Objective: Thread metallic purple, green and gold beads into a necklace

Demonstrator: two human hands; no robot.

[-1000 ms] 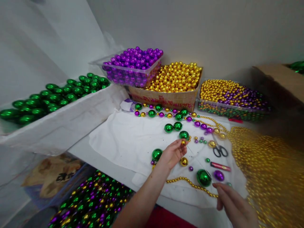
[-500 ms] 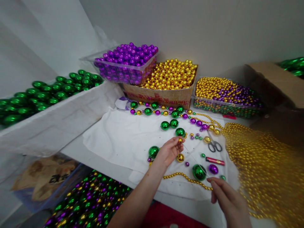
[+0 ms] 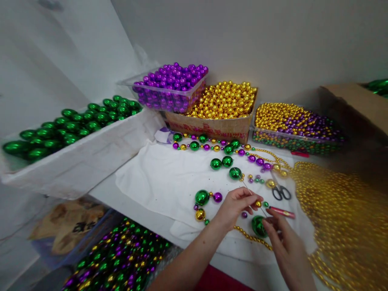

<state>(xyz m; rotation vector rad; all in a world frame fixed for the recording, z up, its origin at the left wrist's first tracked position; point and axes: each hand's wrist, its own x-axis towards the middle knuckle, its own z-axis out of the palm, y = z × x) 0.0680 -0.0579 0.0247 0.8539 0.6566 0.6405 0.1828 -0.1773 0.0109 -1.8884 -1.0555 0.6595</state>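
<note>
My left hand (image 3: 239, 205) is closed in a pinch on a small gold bead (image 3: 258, 203). A thin pale string (image 3: 247, 186) runs by the bead, its upper part sticking out past my left fingers. Close to the bead, my right hand (image 3: 283, 242) pinches the string's lower part. Just below the fingers lies a large green bead (image 3: 258, 226), partly covered by my right hand. A small purple bead (image 3: 244, 215) rests between the hands. Left of them is a curve of beads with a big green one (image 3: 202, 197), a purple one (image 3: 217, 197) and a gold one (image 3: 200, 214).
Scissors (image 3: 281, 192) and a red lighter (image 3: 282, 212) lie to the right. A finished-looking bead strand (image 3: 206, 147) stretches across the white cloth (image 3: 142, 173). Behind stand a purple-bead tub (image 3: 194, 97), a gold-bead carton (image 3: 212, 125) and a white green-bead box (image 3: 91, 161). Gold chains (image 3: 342, 218) heap at right.
My left hand has moved right and down with the gold bead, close to my right hand. The string's far end now shows above the left fingers. The camera view has shifted slightly.
</note>
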